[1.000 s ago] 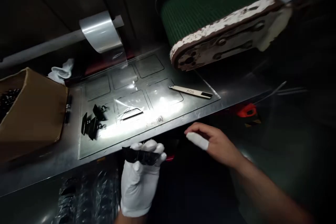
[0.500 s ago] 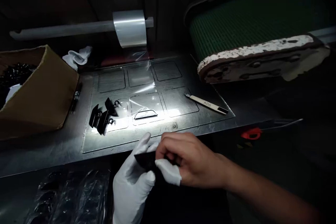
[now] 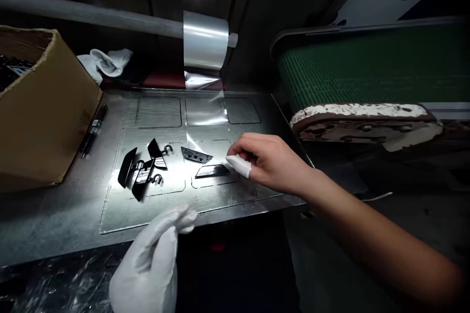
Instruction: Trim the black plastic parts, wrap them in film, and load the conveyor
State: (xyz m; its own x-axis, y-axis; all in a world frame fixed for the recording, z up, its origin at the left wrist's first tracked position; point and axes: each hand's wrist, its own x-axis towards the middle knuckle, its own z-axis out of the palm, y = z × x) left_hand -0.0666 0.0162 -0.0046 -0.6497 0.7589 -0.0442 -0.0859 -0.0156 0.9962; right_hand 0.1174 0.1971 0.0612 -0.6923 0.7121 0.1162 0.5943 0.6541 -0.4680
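Note:
My left hand (image 3: 150, 264), in a white glove, is below the near edge of the work plate (image 3: 147, 215); its fingers are stretched out and hold nothing visible. My right hand (image 3: 270, 164), bare but for a white cover on the thumb, is over the plate's right side with fingertips pinched. Whether anything is between them is hidden. Left of those fingertips lie a dark trapezoid part (image 3: 196, 155) showing its studded face and a glossy black part (image 3: 212, 171). Several black parts with hooks (image 3: 143, 168) stand further left.
A cardboard box (image 3: 44, 117) with black pieces stands left, a black pen (image 3: 93, 129) beside it. A roll of clear film (image 3: 205, 41) hangs at the back, near a white cloth (image 3: 106, 64). A green conveyor belt (image 3: 370, 68) juts in right. Clear plastic trays (image 3: 81, 279) lie lower left.
The dark part that was between my hands now lies on the plate. My right hand has moved up over the plate, and my left hand has drawn back left. The pale-handled knife is no longer visible.

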